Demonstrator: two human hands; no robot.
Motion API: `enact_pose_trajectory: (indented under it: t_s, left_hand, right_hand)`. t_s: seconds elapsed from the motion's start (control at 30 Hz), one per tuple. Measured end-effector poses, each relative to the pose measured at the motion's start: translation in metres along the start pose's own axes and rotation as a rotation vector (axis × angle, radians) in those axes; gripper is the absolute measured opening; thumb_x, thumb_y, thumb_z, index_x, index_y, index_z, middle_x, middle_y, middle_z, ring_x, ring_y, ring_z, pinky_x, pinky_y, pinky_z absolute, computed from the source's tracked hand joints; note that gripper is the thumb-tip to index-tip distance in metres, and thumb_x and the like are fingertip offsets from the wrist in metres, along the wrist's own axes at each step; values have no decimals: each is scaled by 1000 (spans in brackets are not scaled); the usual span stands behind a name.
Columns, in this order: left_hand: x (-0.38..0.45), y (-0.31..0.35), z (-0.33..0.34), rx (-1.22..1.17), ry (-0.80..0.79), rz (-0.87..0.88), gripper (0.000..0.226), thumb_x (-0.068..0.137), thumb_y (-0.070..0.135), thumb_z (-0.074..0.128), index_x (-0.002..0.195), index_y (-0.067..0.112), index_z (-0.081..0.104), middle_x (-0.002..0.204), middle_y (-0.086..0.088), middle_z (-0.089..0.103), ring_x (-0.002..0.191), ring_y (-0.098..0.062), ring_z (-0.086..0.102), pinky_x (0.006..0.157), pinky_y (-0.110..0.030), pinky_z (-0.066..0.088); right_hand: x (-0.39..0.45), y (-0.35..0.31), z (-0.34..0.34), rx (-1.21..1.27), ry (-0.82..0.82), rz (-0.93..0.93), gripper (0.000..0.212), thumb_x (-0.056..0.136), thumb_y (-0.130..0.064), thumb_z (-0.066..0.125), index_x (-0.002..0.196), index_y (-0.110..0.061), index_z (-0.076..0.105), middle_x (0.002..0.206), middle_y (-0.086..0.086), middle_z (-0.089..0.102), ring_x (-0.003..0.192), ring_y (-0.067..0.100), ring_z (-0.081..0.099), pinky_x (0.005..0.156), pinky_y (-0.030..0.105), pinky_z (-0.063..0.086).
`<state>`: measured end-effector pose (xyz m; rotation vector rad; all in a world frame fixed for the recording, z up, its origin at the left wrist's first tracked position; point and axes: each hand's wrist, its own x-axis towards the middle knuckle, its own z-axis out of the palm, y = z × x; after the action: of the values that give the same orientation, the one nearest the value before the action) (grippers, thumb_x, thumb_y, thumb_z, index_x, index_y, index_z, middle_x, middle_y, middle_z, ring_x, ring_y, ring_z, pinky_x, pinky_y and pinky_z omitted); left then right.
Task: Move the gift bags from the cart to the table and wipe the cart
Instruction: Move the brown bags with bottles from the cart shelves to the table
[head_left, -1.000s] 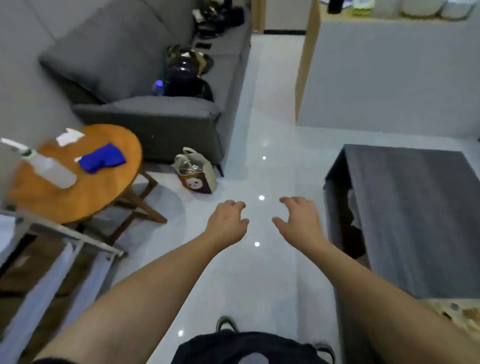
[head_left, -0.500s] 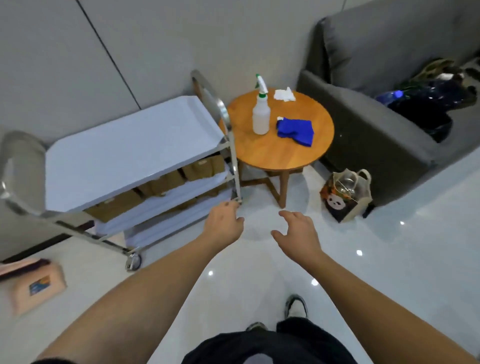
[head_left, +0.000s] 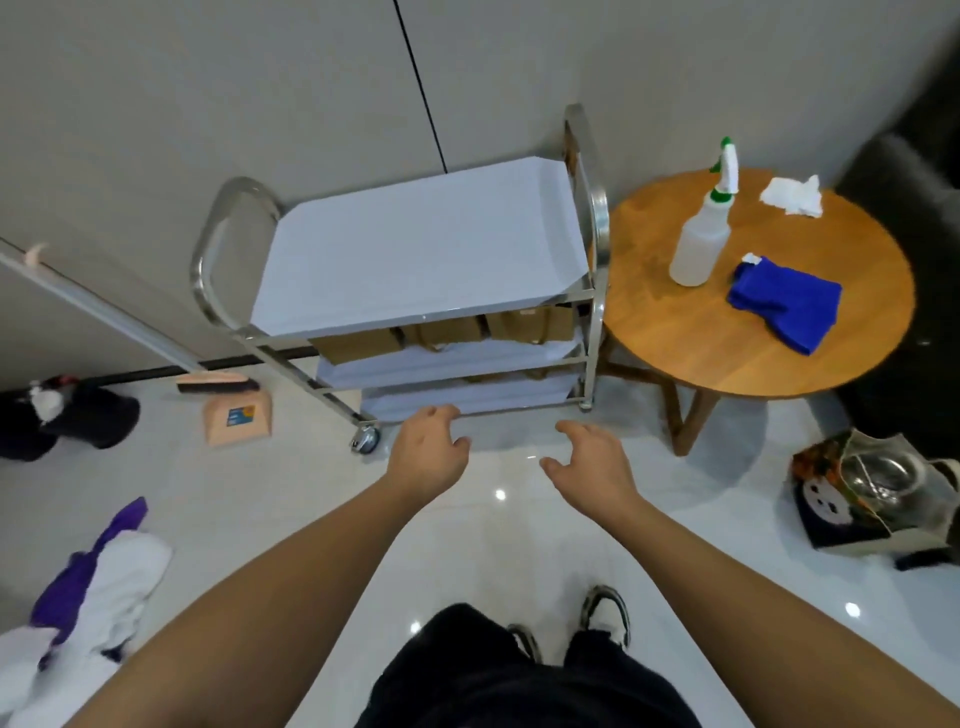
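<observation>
Brown paper gift bags (head_left: 451, 332), boxy and matte, lined up in a row on the middle shelf of a three-tier steel cart (head_left: 415, 249) with a pale, flat top tray and rounded chrome handles at both ends. More brown shapes glimpsed on the lowest shelf, too hidden to tell apart.

From the head view: bags lying ahead of and above both hands, row and cart running left to right across the line of reach, with only the near long side of the shelf open to the hands. Left hand (head_left: 426, 453) nearer, fingers loosely bent and holding nothing, hovering just before the lowest shelf edge. Right hand (head_left: 589, 462) slightly lower and further out, spread wide with thumb apart, also holding nothing. Judged as a reach toward the shelf, best made straight in from the front, one bag per hand or one held between both.

Materials: polished metal tubing, small castor wheel (head_left: 366, 439) at the near corner, glossy white tiled floor (head_left: 493, 545) throwing back ceiling lights. Just right of the cart, nearly touching it, a round wooden side table (head_left: 727, 353) carrying a translucent plastic spray bottle (head_left: 701, 244) with green-and-white trigger, a folded blue cloth (head_left: 784, 306), soft and nubbly, and crumpled white tissue (head_left: 792, 195).
</observation>
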<state>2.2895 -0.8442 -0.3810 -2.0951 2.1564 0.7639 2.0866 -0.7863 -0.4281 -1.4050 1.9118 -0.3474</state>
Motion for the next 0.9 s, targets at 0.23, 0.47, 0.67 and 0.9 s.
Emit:
enact_pose_trajectory:
  t_s: [0.23, 0.47, 0.67, 0.9]
  left_hand:
    - [30, -11, 6, -97, 23, -90, 47, 98, 30, 61, 142, 14, 54, 142, -12, 52, 131, -29, 48, 107, -33, 37]
    - [108, -22, 19, -199, -41, -103, 47, 98, 28, 61, 142, 14, 53, 143, -11, 52, 130, -29, 50, 105, -32, 38]
    - [191, -32, 61, -244, -94, -90, 47, 98, 27, 61, 142, 14, 53, 142, -10, 52, 130, -28, 49, 104, -29, 37]
    - [296, -39, 151, -274, 55, -23, 50, 98, 24, 61, 145, 14, 50, 144, -11, 51, 131, -28, 48, 105, -31, 39]
  right_hand:
    - [44, -17, 1, -105, -123, -47, 60, 94, -38, 65, 148, -18, 46, 144, 8, 52, 136, 29, 42, 109, 39, 40]
    - [117, -30, 8, -210, -153, -8, 60, 94, -39, 64, 147, -19, 46, 143, 8, 54, 133, 28, 46, 106, 37, 41]
    - [209, -18, 36, -274, -155, -1, 57, 93, -35, 66, 144, -15, 49, 136, 11, 58, 126, 30, 52, 102, 39, 46]
    - [322, 31, 101, -395, -76, -157, 56, 94, -31, 62, 143, -10, 47, 135, 18, 56, 127, 36, 49, 105, 41, 41]
